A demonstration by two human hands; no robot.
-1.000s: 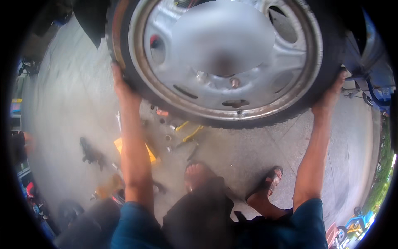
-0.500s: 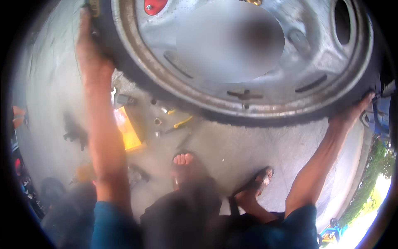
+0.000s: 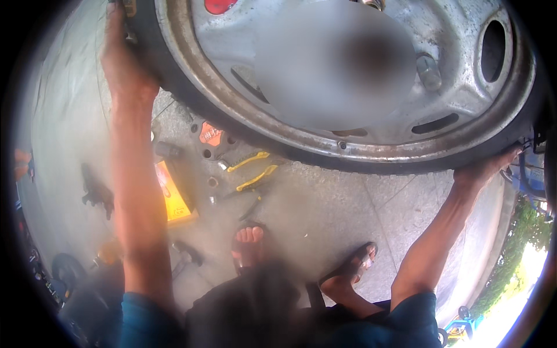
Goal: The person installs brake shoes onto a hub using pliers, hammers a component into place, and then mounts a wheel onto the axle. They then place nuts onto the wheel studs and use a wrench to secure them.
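Note:
A large wheel fills the top of the view, its grey metal rim (image 3: 458,46) ringed by a black tyre (image 3: 165,72). My left hand (image 3: 126,64) grips the tyre's left side, thumb side up, with its fingers partly hidden behind the rubber. At the tyre's lower right, my right hand (image 3: 484,167) holds the edge from below, fingers mostly out of sight. A blurred patch covers the wheel's middle. A metal lug nut (image 3: 428,72) shows on the disc, and a red part (image 3: 219,6) lies at the top edge.
On the concrete floor lie yellow-handled pliers (image 3: 255,177), a yellow box (image 3: 174,194), an orange-and-grey part (image 3: 210,134), several sockets and a dark tool (image 3: 96,191). My sandalled feet (image 3: 249,240) are below the wheel. Greenery and a blue frame (image 3: 464,325) stand at the right.
The wheel sits slightly further right in view, and its face has turned a little. More of the tools beneath its lower left edge shows. Both hands stay on the tyre.

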